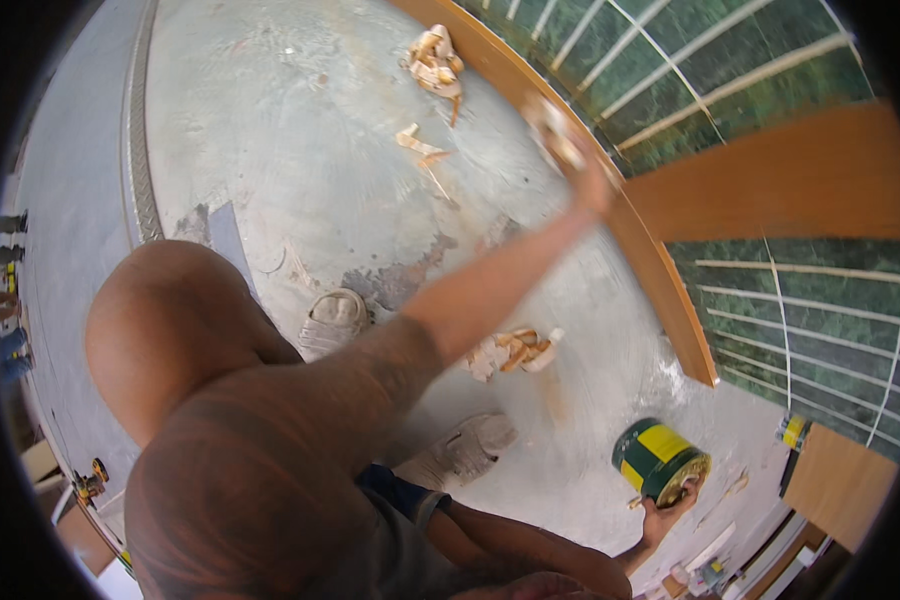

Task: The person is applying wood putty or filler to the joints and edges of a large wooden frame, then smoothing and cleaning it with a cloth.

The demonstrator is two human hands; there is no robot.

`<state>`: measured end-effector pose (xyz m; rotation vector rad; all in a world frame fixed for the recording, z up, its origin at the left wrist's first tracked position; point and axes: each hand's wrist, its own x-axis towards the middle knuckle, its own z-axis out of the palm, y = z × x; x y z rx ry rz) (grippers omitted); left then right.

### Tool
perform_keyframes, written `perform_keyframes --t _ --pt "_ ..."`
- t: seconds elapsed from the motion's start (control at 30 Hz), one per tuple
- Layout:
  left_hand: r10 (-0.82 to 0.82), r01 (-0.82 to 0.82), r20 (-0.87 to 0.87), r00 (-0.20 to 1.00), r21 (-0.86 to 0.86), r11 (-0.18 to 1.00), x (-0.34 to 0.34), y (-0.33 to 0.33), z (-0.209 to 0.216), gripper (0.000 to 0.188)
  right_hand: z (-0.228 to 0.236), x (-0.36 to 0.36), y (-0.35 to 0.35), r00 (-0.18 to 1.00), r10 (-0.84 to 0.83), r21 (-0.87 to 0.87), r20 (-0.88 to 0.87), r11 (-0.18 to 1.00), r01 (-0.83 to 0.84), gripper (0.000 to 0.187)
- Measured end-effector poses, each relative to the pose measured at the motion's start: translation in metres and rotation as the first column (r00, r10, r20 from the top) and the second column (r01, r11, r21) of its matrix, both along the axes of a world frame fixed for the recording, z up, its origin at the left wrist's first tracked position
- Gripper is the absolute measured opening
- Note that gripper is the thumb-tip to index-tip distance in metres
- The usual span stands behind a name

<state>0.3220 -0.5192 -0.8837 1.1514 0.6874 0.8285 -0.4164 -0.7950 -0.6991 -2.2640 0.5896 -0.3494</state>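
Note:
My left hand reaches far out to the upper right, smeared by motion. Its fingers are closed around a blurred, whitish wad of cloth, which is at the face of a long brown wooden board. Whether the wad touches the wood cannot be made out. Down at the lower right, my right hand grips a dark green and yellow paint can by its gold-coloured metal end. The can is tilted, and its contents are hidden.
Crumpled white and brown scraps lie on the grey floor, one heap beside the board, another near my shoes. A brown crosspiece joins the board between green panels with pale strips. A metal strip runs along the left.

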Motion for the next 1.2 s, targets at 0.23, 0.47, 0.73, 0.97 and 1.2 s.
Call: perform_keyframes --t 0.23,0.47,0.73,0.97,1.2 --pt "-0.111 0.29 -0.6 0.793 0.211 0.934 -0.101 -0.081 0.095 0.081 0.063 -0.067 -0.013 0.963 -0.214 -0.175 -0.164 0.967 0.186 0.094" --pt "-0.458 0.459 -0.032 0.888 0.08 0.885 -0.067 -0.004 0.046 0.079 0.044 -0.059 -0.022 0.937 -0.221 -0.235 -0.27 0.959 0.159 0.092" --pt "-0.831 0.876 0.31 0.462 -0.308 0.372 -0.024 0.024 0.094 0.078 0.086 -0.113 -0.025 0.895 -0.35 -0.281 -0.278 0.92 0.273 0.099" --pt "-0.294 0.266 0.038 0.955 0.322 0.908 -0.049 0.012 -0.002 0.088 0.025 -0.038 -0.03 0.972 -0.026 -0.106 -0.233 0.994 0.002 0.1" --pt "-0.917 0.885 0.078 0.392 -0.306 0.352 -0.071 0.055 0.088 0.089 0.058 -0.086 -0.034 0.909 -0.313 -0.269 -0.274 0.933 0.24 0.094"
